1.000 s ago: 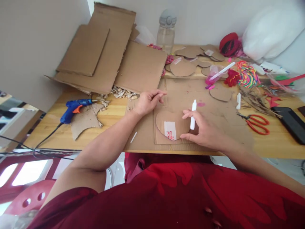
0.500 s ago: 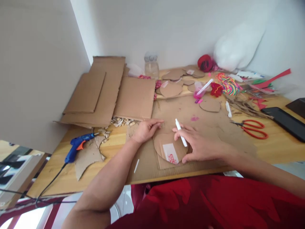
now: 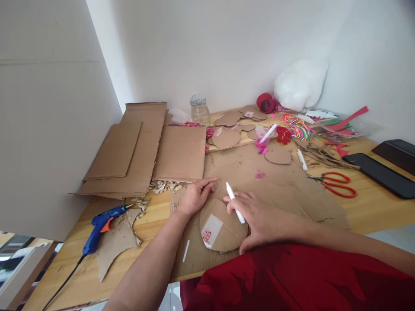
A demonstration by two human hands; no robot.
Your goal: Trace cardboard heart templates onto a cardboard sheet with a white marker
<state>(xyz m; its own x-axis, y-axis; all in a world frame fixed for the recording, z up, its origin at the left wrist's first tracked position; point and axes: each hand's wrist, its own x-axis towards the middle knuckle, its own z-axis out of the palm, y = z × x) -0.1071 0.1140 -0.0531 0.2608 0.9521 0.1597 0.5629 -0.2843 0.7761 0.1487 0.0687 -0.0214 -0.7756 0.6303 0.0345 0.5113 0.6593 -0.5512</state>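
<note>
A rounded, heart-like cardboard piece (image 3: 227,231) lies flat near the table's front edge, a clear tape patch with red print on its left side. My right hand (image 3: 259,218) holds a white marker pen (image 3: 235,203) between thumb side and fingers, its tip pointing up and away from the cardboard. The thumb of that hand rests by the piece's right edge. Just beyond the piece's upper left edge is my left hand (image 3: 198,196), curled with the index finger stretched forward; whatever its fingers pinch, if anything, is hidden.
Under the piece spreads a large cardboard sheet (image 3: 285,194). Red-handled scissors (image 3: 339,183) and a black phone-like slab (image 3: 382,175) lie right. A blue glue gun (image 3: 100,229) and stacked cardboard (image 3: 181,151) are left. Behind stand a jar (image 3: 200,110) and more cut cardboard shapes (image 3: 227,138).
The cardboard piece has turned, bringing its tape patch to the left side, and sits nearer my body. My view has tilted upward. The marker stays in my right hand.
</note>
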